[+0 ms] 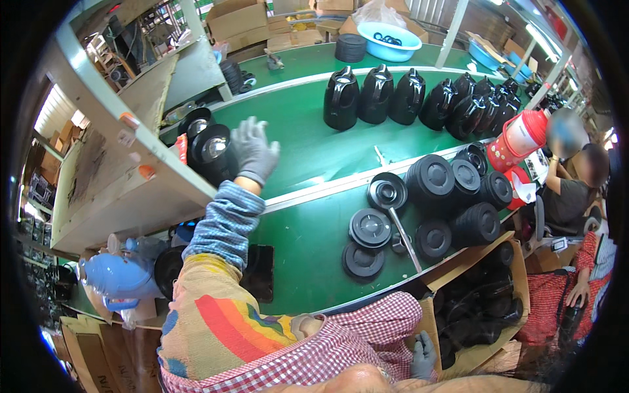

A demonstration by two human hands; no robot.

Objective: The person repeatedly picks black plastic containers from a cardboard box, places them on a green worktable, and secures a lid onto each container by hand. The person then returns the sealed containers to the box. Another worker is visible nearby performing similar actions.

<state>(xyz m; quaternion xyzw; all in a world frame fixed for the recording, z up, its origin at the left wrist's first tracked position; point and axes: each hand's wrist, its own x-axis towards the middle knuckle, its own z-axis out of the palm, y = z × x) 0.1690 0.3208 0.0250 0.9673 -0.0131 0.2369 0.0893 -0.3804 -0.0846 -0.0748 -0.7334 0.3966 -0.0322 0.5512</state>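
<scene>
My left hand, in a grey glove, is raised over the left end of the green conveyor belt with its fingers stretched out. It is right beside a shiny black jug; whether it touches the jug I cannot tell. Behind that jug is another dark round vessel. My right hand, gloved in grey too, hangs low by the checkered apron, next to a cardboard box of black parts. Its fingers look loosely extended, and nothing shows in them.
Several black jugs stand upright along the far belt. Stacked black round lids and a metal rod lie on the nearer green surface. A white metal post rises at left, near a blue jug. Other people sit at right.
</scene>
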